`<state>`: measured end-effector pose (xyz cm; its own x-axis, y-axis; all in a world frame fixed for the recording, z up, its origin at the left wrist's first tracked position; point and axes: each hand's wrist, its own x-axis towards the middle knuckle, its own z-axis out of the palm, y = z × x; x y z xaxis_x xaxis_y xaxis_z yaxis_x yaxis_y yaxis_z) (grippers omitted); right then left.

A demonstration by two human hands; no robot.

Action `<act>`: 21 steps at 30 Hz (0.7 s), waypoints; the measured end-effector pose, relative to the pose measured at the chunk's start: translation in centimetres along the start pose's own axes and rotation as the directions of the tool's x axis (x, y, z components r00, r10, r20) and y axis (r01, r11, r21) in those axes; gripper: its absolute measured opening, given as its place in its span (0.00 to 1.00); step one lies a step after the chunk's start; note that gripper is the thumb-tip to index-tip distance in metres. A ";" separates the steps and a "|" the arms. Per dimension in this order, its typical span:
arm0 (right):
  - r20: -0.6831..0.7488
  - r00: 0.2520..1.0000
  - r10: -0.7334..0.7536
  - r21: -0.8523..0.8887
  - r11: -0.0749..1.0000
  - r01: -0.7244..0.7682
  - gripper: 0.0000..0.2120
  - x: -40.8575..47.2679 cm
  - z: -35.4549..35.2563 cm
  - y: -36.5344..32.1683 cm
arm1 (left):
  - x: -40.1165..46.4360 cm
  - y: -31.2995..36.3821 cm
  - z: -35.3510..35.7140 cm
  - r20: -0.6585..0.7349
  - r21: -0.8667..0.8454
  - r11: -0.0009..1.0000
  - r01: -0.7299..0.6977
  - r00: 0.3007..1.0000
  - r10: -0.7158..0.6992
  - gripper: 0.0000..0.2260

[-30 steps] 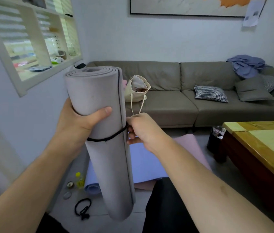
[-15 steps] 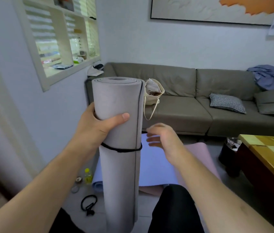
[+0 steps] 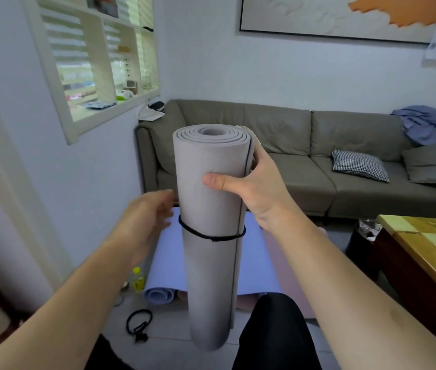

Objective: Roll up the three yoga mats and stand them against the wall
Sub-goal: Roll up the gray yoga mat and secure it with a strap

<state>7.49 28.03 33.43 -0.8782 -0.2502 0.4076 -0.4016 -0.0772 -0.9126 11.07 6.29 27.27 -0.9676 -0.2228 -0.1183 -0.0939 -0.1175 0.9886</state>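
Note:
A rolled grey yoga mat (image 3: pixel 211 236) stands upright in the air before me, bound by a black cord (image 3: pixel 211 237) around its middle. My right hand (image 3: pixel 259 190) grips its upper part, thumb across the front. Just left of the roll, my left hand (image 3: pixel 144 217) hovers with relaxed fingers and holds nothing. On the floor behind lies a blue mat (image 3: pixel 168 263), mostly flat with its near end curled, on top of a pink mat (image 3: pixel 291 276).
A grey sofa (image 3: pixel 305 156) with cushions runs along the far wall. A wooden table (image 3: pixel 430 257) stands at the right, a dark bin (image 3: pixel 363 236) beside it. A yellow bottle (image 3: pixel 138 279) and a black cord (image 3: pixel 139 324) lie on the floor near the left wall (image 3: pixel 99 182).
The roll has passed from my left hand to my right hand. My left hand let go and now hovers beside it. The view has shifted left.

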 end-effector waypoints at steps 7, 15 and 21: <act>-0.002 1.000 -0.005 0.056 0.998 0.005 0.42 -0.1 0.2 0.7 | 0.1 -1.8 0.5 0.125 0.139 0.975 0.172 0.974 -0.189 0.11; -0.044 0.999 0.032 0.126 0.992 -0.026 0.37 -0.1 -0.3 0.5 | 1.8 -5.7 -0.3 0.114 0.438 0.891 -0.119 0.991 0.076 0.18; -0.205 0.979 -0.015 0.205 0.977 0.058 0.37 1.6 -1.7 -2.5 | 1.9 -14.3 -4.6 -0.067 0.897 0.422 0.131 0.984 -0.163 0.15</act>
<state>6.68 29.51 36.41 -0.9065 -0.0457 0.4197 -0.3903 -0.2880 -0.8745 11.61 3.09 12.45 -0.9216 -0.2654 -0.2834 -0.3765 0.7893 0.4851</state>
